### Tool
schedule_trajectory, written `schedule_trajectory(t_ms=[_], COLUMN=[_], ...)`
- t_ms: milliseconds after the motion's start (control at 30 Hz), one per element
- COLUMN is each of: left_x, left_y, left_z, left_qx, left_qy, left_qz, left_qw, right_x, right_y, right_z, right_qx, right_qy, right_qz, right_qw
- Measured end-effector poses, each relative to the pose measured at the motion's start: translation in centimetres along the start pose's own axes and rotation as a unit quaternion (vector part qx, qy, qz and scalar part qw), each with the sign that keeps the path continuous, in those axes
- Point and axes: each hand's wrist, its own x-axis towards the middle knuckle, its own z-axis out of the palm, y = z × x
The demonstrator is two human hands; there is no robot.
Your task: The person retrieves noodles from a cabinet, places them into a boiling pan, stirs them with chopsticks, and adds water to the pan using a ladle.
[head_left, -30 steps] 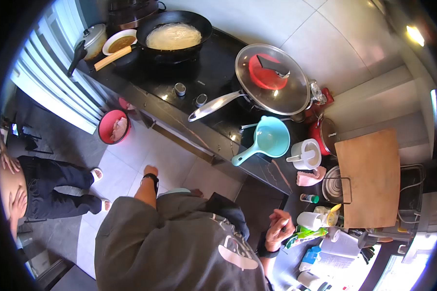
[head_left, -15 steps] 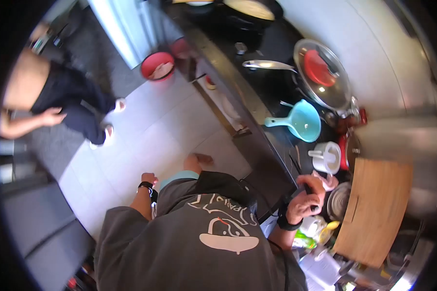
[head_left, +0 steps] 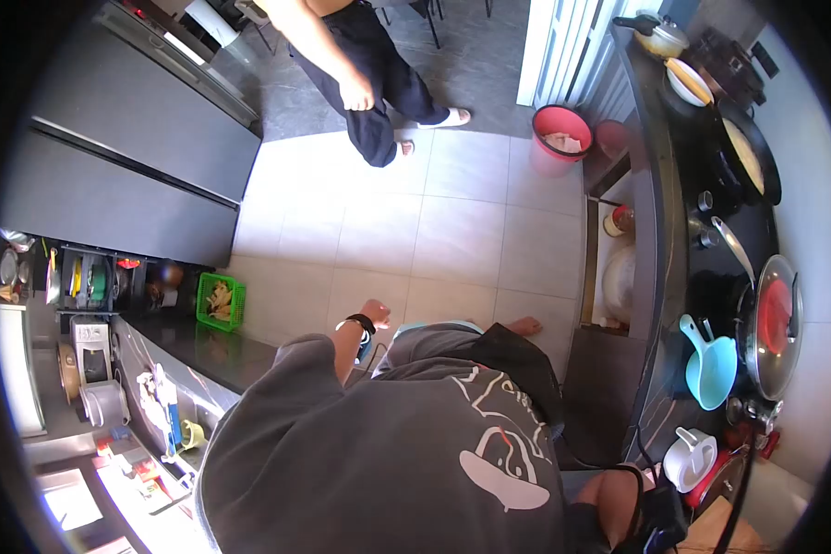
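My left hand [head_left: 376, 315] hangs over the tiled floor at my side, fingers curled in, with nothing visible in it. A black band [head_left: 362, 322] circles that wrist. My right arm [head_left: 611, 503] reaches toward the counter at the lower right. A black object [head_left: 661, 519] and dark cables cover most of the right hand, so its fingers cannot be made out. Close to it on the counter are a white lidded pot [head_left: 690, 459] with a handle and a wooden board [head_left: 725, 528]. A light-blue ladle-like scoop [head_left: 709, 371] lies farther along.
A glass-lidded pan [head_left: 774, 323] and a wide pan [head_left: 746, 159] stand on the right counter. A red bin [head_left: 560, 138] is on the floor ahead. Another person [head_left: 369, 83] stands near the grey fridge [head_left: 138, 157]. A green basket [head_left: 221, 302] is at left.
My view has swung left, bringing the fridge and left counter into sight. The right hand, visible before near the white pot, is now mostly hidden. The other person's arm hangs lower.
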Motion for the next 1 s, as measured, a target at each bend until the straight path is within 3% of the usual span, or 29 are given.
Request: schedule_trajectory(t_ms=[100, 167, 233, 333, 367, 400, 500, 533, 567, 633, 700, 733, 767, 833, 900, 933, 1000], left_x=[0.4, 0.9, 2.1, 4.3, 4.2, 4.2, 6.1, 6.5, 6.2, 5.2, 4.3, 4.6, 5.0, 4.4, 4.6, 4.6, 4.9], left_y=[-1.6, 2.3, 3.1, 7.9, 10.3, 11.6, 10.4, 9.3, 8.9, 9.1, 9.0, 7.2, 5.3, 3.8, 2.9, 2.8, 2.5], left_z=[3.3, 0.0, -0.2, -3.5, -5.4, -6.1, -4.2, -4.0, -4.4, -4.2, -4.1, -2.6, -0.7, 0.7, 1.8, 2.4, 3.6], left_qx=[-0.113, 0.175, 0.16, 0.049, -0.18, -0.398, -0.424, -0.425, -0.42, -0.185, -0.219, -0.041, 0.137, 0.128, 0.135, -0.071, -0.08], left_qy=[-0.062, -0.114, -0.007, 0.026, 0.044, 0.056, 0.071, -0.004, -0.003, 0.025, -0.007, -0.021, -0.031, 0.016, -0.023, -0.019, -0.009], left_qz=[-0.147, -0.02, 0.089, 0.07, -0.055, -0.177, -0.154, -0.128, -0.126, -0.118, -0.183, -0.089, 0.009, 0.077, 0.063, -0.057, -0.064], left_qw=[0.981, 0.978, 0.983, 0.996, 0.981, 0.899, 0.89, 0.896, 0.899, 0.975, 0.958, 0.995, 0.99, 0.989, 0.989, 0.996, 0.995], right_x=[0.3, 0.6, 0.7, 0.8, 0.9, 0.9, 0.9, 0.9, 1.0, 1.2, 1.2, 1.3, 1.5, 1.7, 1.9, 2.0, 2.2], right_y=[-0.1, -0.2, -0.3, -0.6, -0.6, -0.6, -0.8, -0.9, -1.0, -1.2, -1.3, -1.3, -1.4, -1.5, -1.7, -1.8, -2.0], right_z=[-0.4, -0.9, -1.1, -1.5, -1.6, -1.9, -2.3, -2.4, -2.4, -2.4, -2.5, -2.6, -2.6, -2.8, -2.8, -2.9, -2.8], right_qx=[0.027, 0.033, 0.041, 0.053, 0.057, 0.06, 0.07, 0.072, 0.074, 0.074, 0.077, 0.076, 0.079, 0.079, 0.081, 0.084, 0.083], right_qy=[0.004, -0.001, -0.003, 0.003, 0.003, 0.001, 0.002, 0.004, 0.007, 0.011, 0.01, 0.007, 0.006, 0.006, 0.004, 0.003, 0.003], right_qz=[-0.005, -0.008, -0.013, -0.022, -0.023, -0.023, -0.02, -0.016, -0.014, -0.014, -0.016, -0.019, -0.023, -0.031, -0.037, -0.039, -0.043], right_qw=[1.0, 0.999, 0.999, 0.998, 0.998, 0.998, 0.997, 0.997, 0.997, 0.997, 0.997, 0.997, 0.997, 0.996, 0.996, 0.996, 0.996])
